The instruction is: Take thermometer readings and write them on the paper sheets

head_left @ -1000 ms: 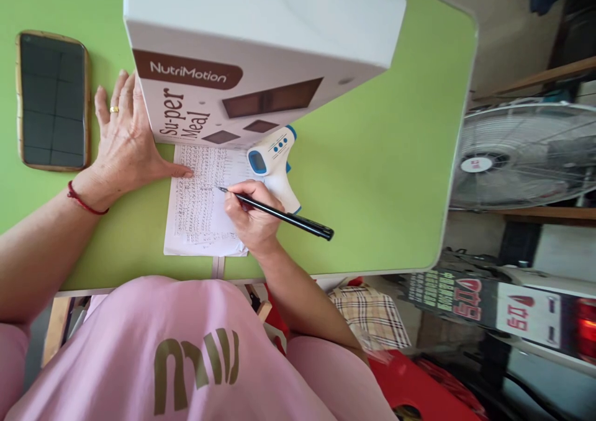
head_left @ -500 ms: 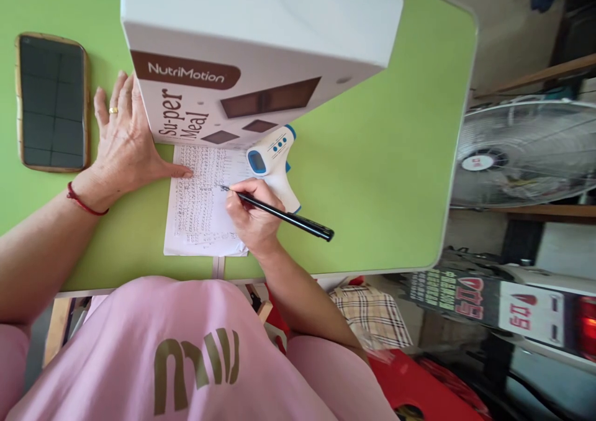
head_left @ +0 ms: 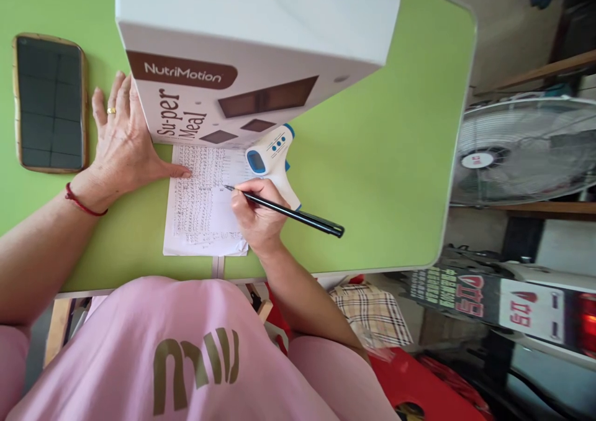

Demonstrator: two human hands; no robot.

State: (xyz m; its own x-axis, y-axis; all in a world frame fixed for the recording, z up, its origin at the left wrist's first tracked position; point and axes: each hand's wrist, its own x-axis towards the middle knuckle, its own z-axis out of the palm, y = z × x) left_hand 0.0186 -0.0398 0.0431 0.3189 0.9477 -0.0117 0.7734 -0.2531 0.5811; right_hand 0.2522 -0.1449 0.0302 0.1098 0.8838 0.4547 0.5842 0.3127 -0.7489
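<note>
My right hand [head_left: 261, 215] grips a black pen [head_left: 298, 213], its tip at the handwritten lines on a sheet of paper [head_left: 218, 216]. Small dense writing covers the left and middle of the sheet. My left hand [head_left: 125, 138] lies flat with fingers spread, the thumb resting on the paper's left edge. Beside its fingers stands a white box [head_left: 186, 107] printed "NutriMotion Su-per Meal", which hides the top of the paper. A white and blue infrared thermometer [head_left: 270, 151] lies just beyond my right hand, its handle partly covered by that hand.
A phone [head_left: 51, 104] in a tan-edged case lies left of my left hand on the green table [head_left: 372, 160]. Past the table's right edge are a fan [head_left: 512, 154], a wooden shelf [head_left: 549, 208] and a checked cloth [head_left: 372, 312].
My right hand and the pen have shifted slightly to the right along the paper. The left hand stays in place.
</note>
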